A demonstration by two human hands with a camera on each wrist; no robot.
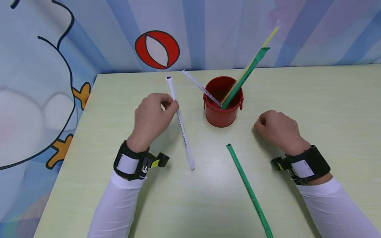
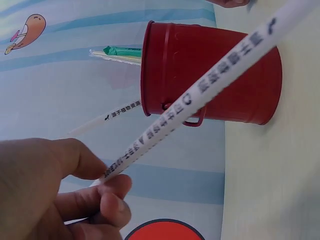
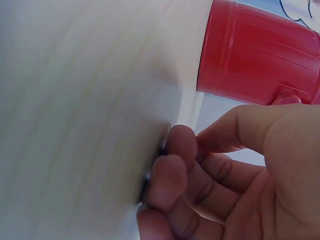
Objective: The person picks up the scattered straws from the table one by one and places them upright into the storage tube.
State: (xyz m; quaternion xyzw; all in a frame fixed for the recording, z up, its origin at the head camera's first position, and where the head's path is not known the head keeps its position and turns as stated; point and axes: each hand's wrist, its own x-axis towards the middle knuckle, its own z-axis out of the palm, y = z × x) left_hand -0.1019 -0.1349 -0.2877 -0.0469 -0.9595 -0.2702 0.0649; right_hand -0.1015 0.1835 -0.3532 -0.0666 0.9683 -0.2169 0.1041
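Note:
My left hand (image 1: 153, 115) pinches a white paper-wrapped straw (image 1: 184, 135) between thumb and fingers, near its far end. Dark printing runs along the wrapper, and in the left wrist view the straw (image 2: 175, 117) slants up across the red bucket (image 2: 200, 75). Over on the right, my right hand (image 1: 279, 129) rests on the table with loosely curled fingers (image 3: 170, 180) and nothing in them. Between the hands stands the bucket (image 1: 221, 115), holding another white straw (image 1: 197, 85), a green-wrapped straw (image 1: 250, 71) and a yellow straw (image 1: 271, 35).
A green-wrapped straw (image 1: 248, 188) lies on the pale table (image 1: 336, 109), in front of the bucket and between the forearms. Behind the table hangs a blue striped backdrop (image 1: 220, 33) with a printed red ball (image 1: 172, 49). A cartoon-printed sheet (image 1: 32, 115) borders the left side.

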